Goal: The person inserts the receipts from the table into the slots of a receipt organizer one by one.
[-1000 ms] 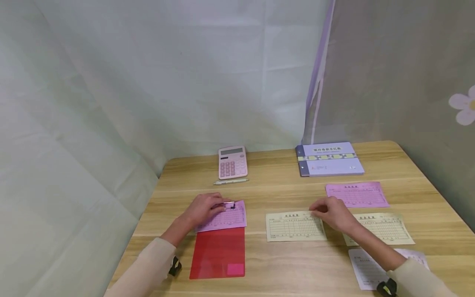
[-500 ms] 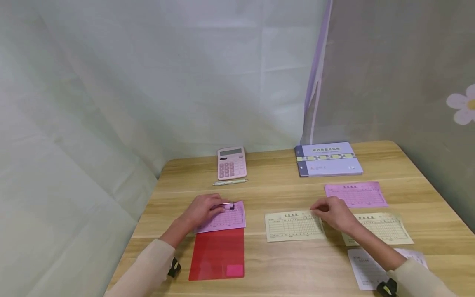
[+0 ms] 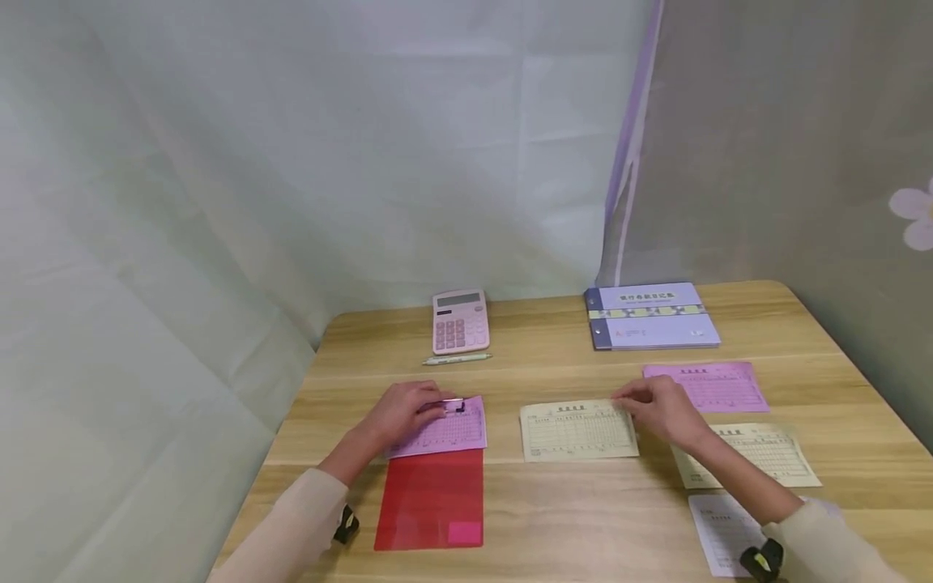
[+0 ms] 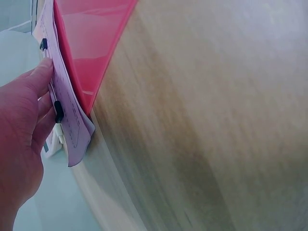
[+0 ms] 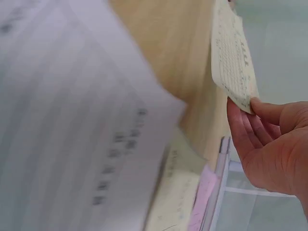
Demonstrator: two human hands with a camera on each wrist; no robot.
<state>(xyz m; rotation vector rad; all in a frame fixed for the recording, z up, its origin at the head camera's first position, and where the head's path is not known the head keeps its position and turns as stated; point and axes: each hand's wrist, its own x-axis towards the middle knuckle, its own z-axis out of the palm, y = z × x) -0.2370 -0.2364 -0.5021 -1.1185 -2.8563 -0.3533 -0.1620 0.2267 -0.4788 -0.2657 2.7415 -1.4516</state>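
Observation:
My left hand (image 3: pixel 404 414) grips the clip at the top of a red folder (image 3: pixel 430 498), with a pink slip (image 3: pixel 445 433) lying over the folder's upper part. In the left wrist view the thumb and fingers of that hand (image 4: pixel 26 115) close round the metal clip bar on the pink slip (image 4: pixel 67 91). My right hand (image 3: pixel 666 413) pinches the upper right corner of a yellow slip (image 3: pixel 579 433). The right wrist view shows this slip (image 5: pixel 233 57) between thumb and fingers of the hand (image 5: pixel 274 139).
A pink calculator (image 3: pixel 460 322) and a pen (image 3: pixel 457 359) lie behind the left hand. At the back right is a purple ledger (image 3: pixel 652 317). Nearer, on the right, lie another pink slip (image 3: pixel 714 387), another yellow slip (image 3: pixel 765 457) and a white slip (image 3: pixel 722 530), partly under the right arm.
The yellow slip in my right hand has moved slightly away from me, toward the back of the table. My left hand stays on the clip.

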